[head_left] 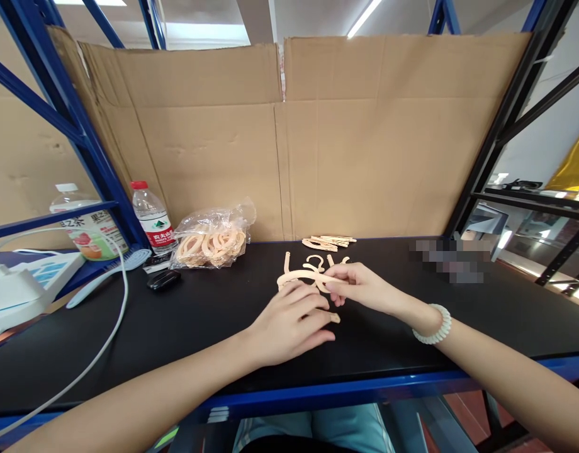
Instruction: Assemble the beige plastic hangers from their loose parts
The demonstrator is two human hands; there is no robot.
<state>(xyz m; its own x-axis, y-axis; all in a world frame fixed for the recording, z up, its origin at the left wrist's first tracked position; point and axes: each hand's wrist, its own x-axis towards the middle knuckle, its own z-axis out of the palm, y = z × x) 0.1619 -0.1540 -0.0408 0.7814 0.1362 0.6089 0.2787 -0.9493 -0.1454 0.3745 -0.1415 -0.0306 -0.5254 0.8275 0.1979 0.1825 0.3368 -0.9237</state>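
My right hand (353, 282) has its fingers closed on a beige curved hanger arm (301, 275), pinching its right part. My left hand (296, 324) is palm down just in front of that arm, fingers stretched to the right and apart; whether it touches the piece I cannot tell. Right behind the hands, a small hanger hook (314, 259) and a few more beige pieces lie on the black tabletop (214, 314). The hands partly cover these pieces, so how they join is hidden.
Farther back lies a pile of flat beige pieces (330, 242). On the left are a clear bag of beige parts (214, 242), a red-capped bottle (152, 217), a black object (163, 280), a light blue brush (107, 277) and a white cable (124, 302). Cardboard (365, 145) walls the back.
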